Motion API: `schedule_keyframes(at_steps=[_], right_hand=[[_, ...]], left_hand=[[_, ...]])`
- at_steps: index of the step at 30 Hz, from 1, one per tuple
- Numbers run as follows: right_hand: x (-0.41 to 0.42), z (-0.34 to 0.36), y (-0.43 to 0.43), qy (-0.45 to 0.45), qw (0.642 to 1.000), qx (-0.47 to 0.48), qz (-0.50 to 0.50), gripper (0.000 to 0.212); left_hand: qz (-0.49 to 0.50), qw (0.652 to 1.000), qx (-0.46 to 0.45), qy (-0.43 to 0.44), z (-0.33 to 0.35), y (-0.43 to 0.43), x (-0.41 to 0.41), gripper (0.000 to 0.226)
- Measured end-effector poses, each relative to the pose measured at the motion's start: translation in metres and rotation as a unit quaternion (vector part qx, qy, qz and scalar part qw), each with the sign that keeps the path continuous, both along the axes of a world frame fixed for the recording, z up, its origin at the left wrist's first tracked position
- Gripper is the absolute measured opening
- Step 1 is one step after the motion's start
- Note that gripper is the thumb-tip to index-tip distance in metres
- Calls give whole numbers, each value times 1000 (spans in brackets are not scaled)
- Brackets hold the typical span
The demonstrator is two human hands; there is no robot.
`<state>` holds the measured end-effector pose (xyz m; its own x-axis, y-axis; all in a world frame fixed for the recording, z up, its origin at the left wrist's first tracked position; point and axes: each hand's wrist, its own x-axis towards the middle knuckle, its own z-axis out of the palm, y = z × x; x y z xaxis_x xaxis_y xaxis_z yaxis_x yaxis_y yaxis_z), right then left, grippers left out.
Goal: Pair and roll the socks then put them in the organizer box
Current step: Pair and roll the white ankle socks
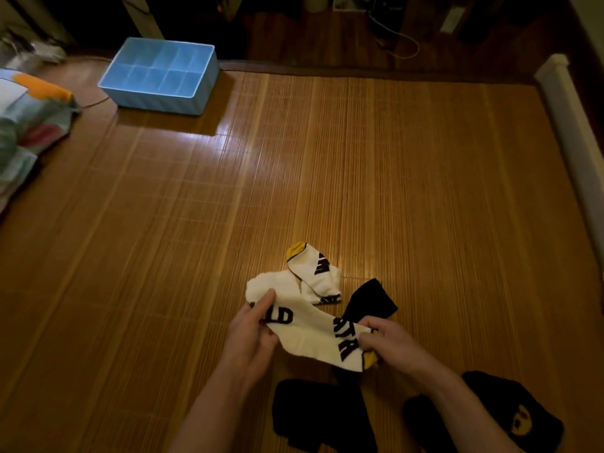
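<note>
As the white sock spans lower centre, the left hand pinches one end, the right hand the other (yellow-tipped).

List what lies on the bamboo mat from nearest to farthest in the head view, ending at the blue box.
Nearest first: black sock at the bottom edge, held white sock, white sock with yellow toe, blue organizer box. Left out: the black sock beneath the held one, which overlaps it.

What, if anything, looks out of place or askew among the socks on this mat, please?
Nothing looks damaged. The loose white sock lies doubled over itself beyond the held white sock, and black socks lie scattered around it.
</note>
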<state>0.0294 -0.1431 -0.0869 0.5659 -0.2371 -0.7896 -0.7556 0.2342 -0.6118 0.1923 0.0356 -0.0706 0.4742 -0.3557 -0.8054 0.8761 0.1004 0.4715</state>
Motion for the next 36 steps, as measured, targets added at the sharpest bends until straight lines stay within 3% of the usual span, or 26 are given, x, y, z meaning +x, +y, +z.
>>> schedule_keyframes(at_steps=[3,7,10,14,16,19,21,24,28,31,33,36], right_hand=[[18,-10,-2,24,994,-102,17,22],[49,-32,13,-10,943,-311,117,30],[67,-51,18,-33,925,-322,198,26],[78,-62,13,32,903,-322,284,41],[78,-56,10,-2,918,-326,227,44],[77,-34,4,-68,958,-280,-8,33],[78,-17,1,-87,966,-142,-200,22],[75,5,-1,-123,919,60,-370,22],[63,26,-1,-174,866,174,-435,36],[49,33,0,-197,865,172,-428,43],[38,36,1,-202,876,139,-414,43],[21,38,-2,-207,877,105,-421,36]], left_hand=[[13,1000,14,0,-5,10,0,42],[17,999,29,16,-16,26,-1,39],[19,999,26,17,-23,36,-4,37],[24,999,43,21,-27,47,-6,37],[7,998,64,13,-24,49,-8,30],[-12,996,80,35,-19,45,-10,33],[-34,995,74,61,-14,37,-9,43],[-135,985,100,46,-6,14,-16,52],[-215,975,58,13,8,-15,-35,54],[-201,977,-66,15,9,-23,-41,71],[-201,976,-85,-15,13,-29,-43,82],[-229,966,-20,-116,20,-44,-46,54]])
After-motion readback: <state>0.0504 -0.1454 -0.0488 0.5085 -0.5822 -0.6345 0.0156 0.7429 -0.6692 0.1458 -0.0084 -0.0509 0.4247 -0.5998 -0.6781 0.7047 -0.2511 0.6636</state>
